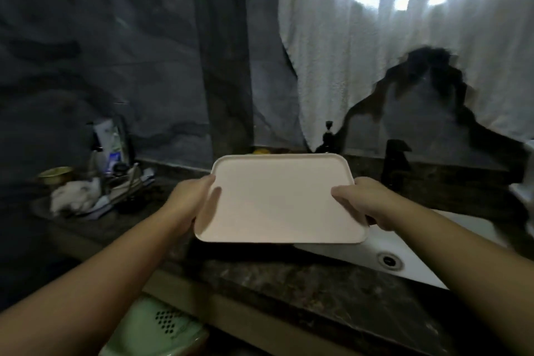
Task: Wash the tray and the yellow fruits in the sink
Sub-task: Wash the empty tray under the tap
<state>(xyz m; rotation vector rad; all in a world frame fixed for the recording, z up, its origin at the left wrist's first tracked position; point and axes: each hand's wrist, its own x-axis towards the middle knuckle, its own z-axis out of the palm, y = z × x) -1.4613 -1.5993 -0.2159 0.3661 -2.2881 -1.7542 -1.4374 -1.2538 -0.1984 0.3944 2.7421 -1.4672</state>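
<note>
Two hands hold one pale pink rectangular tray (277,196) above the dark stone counter (289,283), at the left edge of the white sink (419,240). We note the left hand (189,205) grips the tray's left rim, thumb curled over the top surface, and the right hand (367,202) grips the right rim likewise. We count no items on the tray; its surface is bare. One yellow fruit (260,151) shows partly behind the tray's far edge; we cannot tell if more lie hidden there. One drain (389,260) sits in the sink basin. One black faucet (394,165) stands behind the right hand. One green perforated basket (156,329) lies below the counter.
</note>
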